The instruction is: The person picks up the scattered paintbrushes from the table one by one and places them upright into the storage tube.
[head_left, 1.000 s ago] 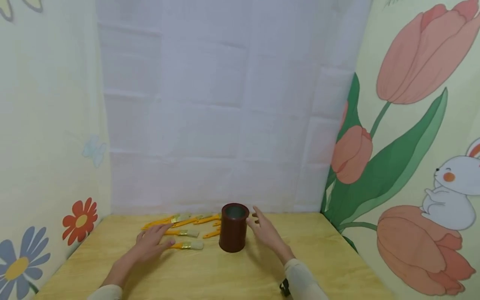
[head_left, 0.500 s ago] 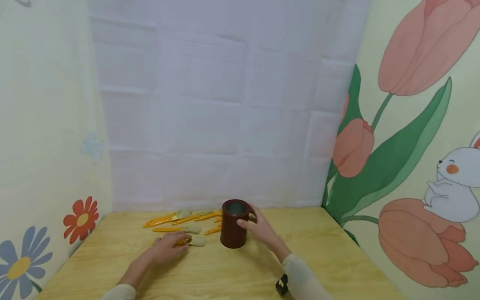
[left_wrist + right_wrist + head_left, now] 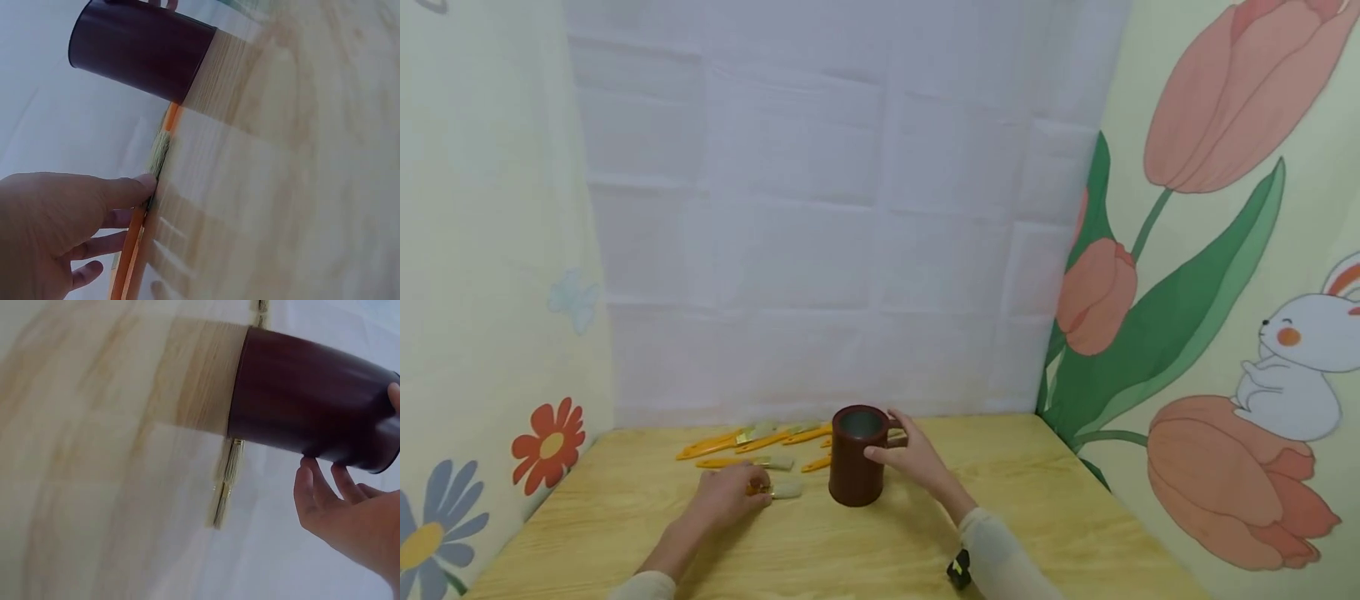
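My left hand (image 3: 727, 497) pinches the nearest paintbrush (image 3: 786, 490) between thumb and fingers, close to its pale bristles. In the left wrist view, the thumb of the left hand (image 3: 56, 225) lies against the brush, whose orange handle (image 3: 128, 256) runs down below it. A dark red cylindrical holder (image 3: 856, 467), open at the top, stands upright on the table to the right of that brush. My right hand (image 3: 921, 454) grips it near the rim, thumb in front and fingers on the far side. The right wrist view shows fingertips of the right hand (image 3: 350, 512) touching the holder (image 3: 306, 394).
Several more orange-handled paintbrushes (image 3: 718, 442) lie behind the left hand and holder on the wood-patterned table (image 3: 820, 558). A white cloth (image 3: 805, 250) hangs at the back. Printed panels (image 3: 1210, 333) stand at both sides. A small black object (image 3: 958, 571) is at the right sleeve.
My left hand has moved right along the nearest paintbrush and now pinches it near the bristles. My right hand has come from beside the holder to grip it.
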Action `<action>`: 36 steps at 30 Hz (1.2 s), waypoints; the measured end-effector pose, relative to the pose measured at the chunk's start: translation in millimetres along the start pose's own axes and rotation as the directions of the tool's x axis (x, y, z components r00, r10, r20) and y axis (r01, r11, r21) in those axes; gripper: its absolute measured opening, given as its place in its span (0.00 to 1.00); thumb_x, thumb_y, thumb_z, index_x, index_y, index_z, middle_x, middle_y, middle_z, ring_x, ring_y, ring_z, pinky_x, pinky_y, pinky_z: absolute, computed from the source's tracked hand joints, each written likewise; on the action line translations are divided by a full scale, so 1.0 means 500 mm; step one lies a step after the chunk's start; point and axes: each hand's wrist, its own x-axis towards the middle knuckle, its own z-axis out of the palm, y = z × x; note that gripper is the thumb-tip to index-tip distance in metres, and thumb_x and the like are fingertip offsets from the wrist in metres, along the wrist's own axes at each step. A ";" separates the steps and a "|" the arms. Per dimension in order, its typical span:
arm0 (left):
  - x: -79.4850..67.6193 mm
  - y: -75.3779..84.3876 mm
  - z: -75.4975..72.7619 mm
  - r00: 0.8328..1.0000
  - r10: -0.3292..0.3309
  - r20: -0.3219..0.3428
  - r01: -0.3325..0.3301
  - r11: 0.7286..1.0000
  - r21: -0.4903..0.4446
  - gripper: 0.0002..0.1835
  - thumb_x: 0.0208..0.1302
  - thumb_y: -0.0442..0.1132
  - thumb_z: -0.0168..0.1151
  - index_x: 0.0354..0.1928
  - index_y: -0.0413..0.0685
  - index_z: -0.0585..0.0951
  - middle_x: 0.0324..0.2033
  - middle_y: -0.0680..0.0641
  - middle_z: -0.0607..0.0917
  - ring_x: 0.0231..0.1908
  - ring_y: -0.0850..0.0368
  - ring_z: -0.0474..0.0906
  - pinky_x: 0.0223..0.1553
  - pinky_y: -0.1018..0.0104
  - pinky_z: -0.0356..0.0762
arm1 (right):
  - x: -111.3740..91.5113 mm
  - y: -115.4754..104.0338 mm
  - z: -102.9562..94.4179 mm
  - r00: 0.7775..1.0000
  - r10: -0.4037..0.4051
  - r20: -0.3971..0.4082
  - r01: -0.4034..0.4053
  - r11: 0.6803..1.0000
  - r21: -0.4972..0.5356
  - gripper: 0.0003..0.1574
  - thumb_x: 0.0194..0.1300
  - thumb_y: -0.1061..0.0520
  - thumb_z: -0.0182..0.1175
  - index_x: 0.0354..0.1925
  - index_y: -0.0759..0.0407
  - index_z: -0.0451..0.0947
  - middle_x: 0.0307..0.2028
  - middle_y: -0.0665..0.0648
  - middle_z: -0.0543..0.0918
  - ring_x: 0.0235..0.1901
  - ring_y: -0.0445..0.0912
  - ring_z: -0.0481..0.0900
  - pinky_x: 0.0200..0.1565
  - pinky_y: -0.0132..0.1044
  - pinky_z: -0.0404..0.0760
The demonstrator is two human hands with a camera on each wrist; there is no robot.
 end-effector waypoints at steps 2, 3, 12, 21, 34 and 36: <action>-0.004 0.004 -0.005 1.000 -0.014 0.000 0.014 1.000 0.018 0.06 0.60 0.47 0.76 0.36 0.62 0.86 0.30 0.64 0.78 0.33 0.62 0.77 0.44 0.31 0.69 | -0.002 -0.004 0.003 1.000 -0.012 0.029 0.012 1.000 -0.002 0.58 0.61 0.38 0.73 0.80 0.45 0.55 0.69 0.57 0.68 0.59 0.56 0.76 0.50 0.49 0.82; -0.003 0.005 -0.006 1.000 -0.016 0.004 0.016 1.000 0.016 0.06 0.60 0.47 0.76 0.36 0.62 0.86 0.30 0.64 0.78 0.33 0.63 0.77 0.43 0.34 0.71 | -0.003 -0.006 0.004 0.999 -0.020 0.043 0.021 1.000 -0.008 0.58 0.61 0.38 0.73 0.80 0.45 0.55 0.69 0.56 0.68 0.59 0.56 0.76 0.49 0.49 0.82; 0.004 -0.002 -0.012 0.998 -0.041 0.057 0.047 0.994 -0.096 0.01 0.69 0.42 0.68 0.39 0.56 0.87 0.33 0.60 0.83 0.34 0.62 0.79 0.35 0.56 0.79 | -0.013 -0.014 0.000 0.994 -0.052 0.091 0.054 0.998 -0.024 0.51 0.62 0.39 0.73 0.77 0.43 0.62 0.67 0.53 0.70 0.58 0.57 0.76 0.47 0.48 0.83; 0.006 -0.003 -0.029 0.998 -0.059 0.005 0.059 0.996 -0.072 0.04 0.73 0.39 0.64 0.39 0.54 0.86 0.31 0.59 0.82 0.30 0.63 0.75 0.31 0.57 0.75 | -0.011 -0.017 0.004 0.995 -0.045 0.093 0.047 0.999 -0.017 0.50 0.62 0.39 0.72 0.76 0.41 0.62 0.67 0.53 0.70 0.59 0.57 0.75 0.47 0.47 0.83; 0.003 -0.014 -0.045 0.984 -0.014 -0.177 0.004 0.998 -0.057 0.08 0.76 0.34 0.57 0.49 0.37 0.82 0.33 0.51 0.81 0.30 0.58 0.75 0.33 0.55 0.78 | -0.009 -0.013 0.015 0.994 -0.085 0.073 0.087 0.996 -0.033 0.47 0.66 0.43 0.70 0.77 0.44 0.61 0.66 0.53 0.71 0.60 0.51 0.75 0.58 0.53 0.75; 0.005 -0.012 -0.053 0.986 -0.016 -0.165 0.001 0.996 -0.087 0.09 0.77 0.33 0.55 0.50 0.35 0.80 0.34 0.49 0.81 0.30 0.59 0.74 0.33 0.57 0.77 | -0.009 -0.014 0.014 0.994 -0.086 0.067 0.088 0.996 -0.030 0.48 0.66 0.43 0.70 0.77 0.45 0.61 0.66 0.53 0.71 0.59 0.51 0.75 0.58 0.52 0.75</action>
